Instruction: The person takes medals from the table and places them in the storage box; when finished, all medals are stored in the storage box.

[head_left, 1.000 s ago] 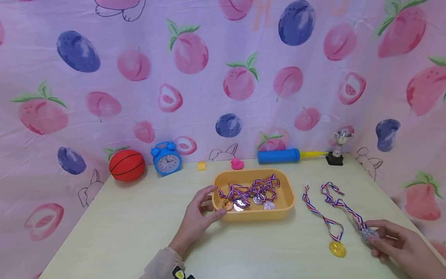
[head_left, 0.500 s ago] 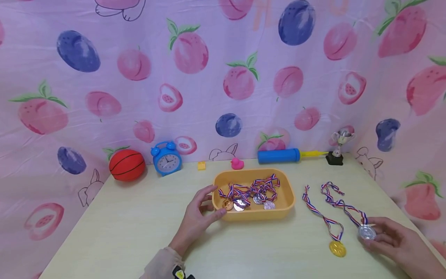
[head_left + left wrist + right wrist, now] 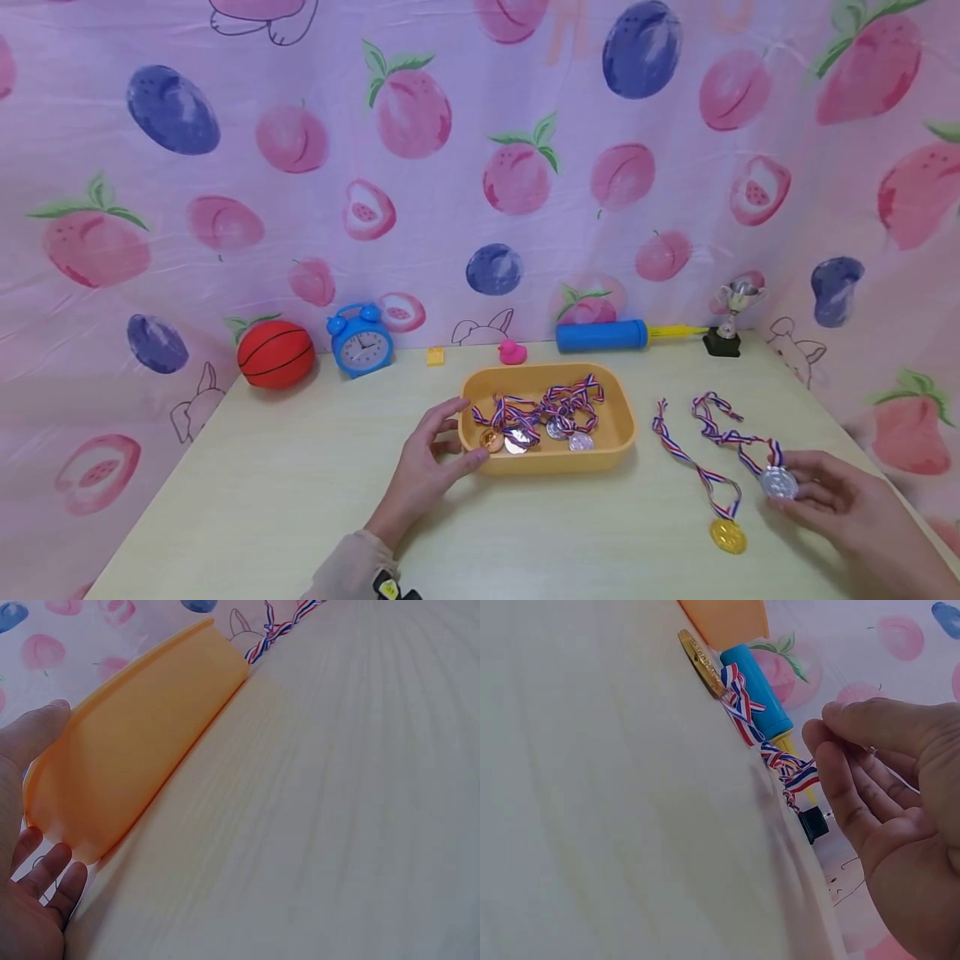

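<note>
My left hand [image 3: 431, 458] holds the left end of an orange plastic tray [image 3: 555, 464], index finger at the side rim and thumb at the front corner. Its thumb overlaps the tray's rim in the left wrist view, with the other fingers curled by the end wall. Inside the tray lie a bronze-coloured medal [image 3: 491, 440] and several silver ones with tangled striped ribbons. At the right, my right hand [image 3: 851, 500] pinches a silver medal [image 3: 779, 483] by its edge, its face tilted up. The ribbon [image 3: 731, 437] trails away over the table. Fingers mostly hide this medal in the right wrist view.
A gold medal [image 3: 727, 536] with its ribbon lies left of the right hand. Along the back stand a red ball [image 3: 276, 355], blue alarm clock [image 3: 362, 343], yellow block [image 3: 435, 357], pink duck [image 3: 513, 353], blue pump [image 3: 602, 336] and small trophy [image 3: 725, 327]. Patterned cloth hangs behind.
My right hand has shifted slightly left and away from me with the silver medal, which has turned its face more into view. The left hand and tray have stayed put.
</note>
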Demonstrator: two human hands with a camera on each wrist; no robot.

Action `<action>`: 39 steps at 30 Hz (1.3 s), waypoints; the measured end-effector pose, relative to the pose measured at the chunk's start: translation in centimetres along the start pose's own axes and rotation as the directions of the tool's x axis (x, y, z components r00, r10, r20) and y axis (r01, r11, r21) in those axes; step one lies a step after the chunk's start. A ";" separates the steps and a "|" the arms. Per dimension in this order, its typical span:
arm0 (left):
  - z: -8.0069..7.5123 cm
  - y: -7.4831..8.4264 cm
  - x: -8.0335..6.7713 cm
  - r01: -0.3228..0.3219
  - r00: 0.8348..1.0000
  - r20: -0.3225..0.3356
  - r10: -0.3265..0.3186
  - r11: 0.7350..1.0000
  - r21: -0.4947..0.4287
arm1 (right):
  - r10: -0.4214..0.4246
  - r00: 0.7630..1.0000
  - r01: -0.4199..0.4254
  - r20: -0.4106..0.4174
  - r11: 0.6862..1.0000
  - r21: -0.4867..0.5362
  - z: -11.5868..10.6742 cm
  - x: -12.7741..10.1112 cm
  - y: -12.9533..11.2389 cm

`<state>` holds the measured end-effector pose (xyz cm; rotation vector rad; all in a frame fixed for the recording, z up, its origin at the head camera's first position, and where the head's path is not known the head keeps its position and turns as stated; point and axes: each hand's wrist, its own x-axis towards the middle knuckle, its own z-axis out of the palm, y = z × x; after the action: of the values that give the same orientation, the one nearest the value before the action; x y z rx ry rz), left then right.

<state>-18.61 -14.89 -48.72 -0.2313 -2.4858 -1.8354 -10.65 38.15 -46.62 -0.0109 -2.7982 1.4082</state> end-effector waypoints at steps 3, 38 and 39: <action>0.0 0.0 0.1 -0.005 1.000 0.002 0.005 1.000 0.000 | -0.043 0.999 0.043 -0.030 0.999 -0.014 0.1 0.0 -0.3; 0.0 -0.2 0.2 -0.002 1.000 -0.002 0.002 1.000 0.010 | -0.336 0.929 0.351 -0.154 0.932 0.085 0.3 3.6 -5.6; 0.0 -0.2 0.1 -0.002 1.000 -0.002 0.002 1.000 0.010 | -0.331 0.931 0.347 -0.154 0.934 0.087 0.3 3.8 -5.8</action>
<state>-18.78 -14.91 -48.89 -0.2308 -2.4922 -1.8204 -14.42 34.52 -42.13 0.3475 -2.4544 1.4139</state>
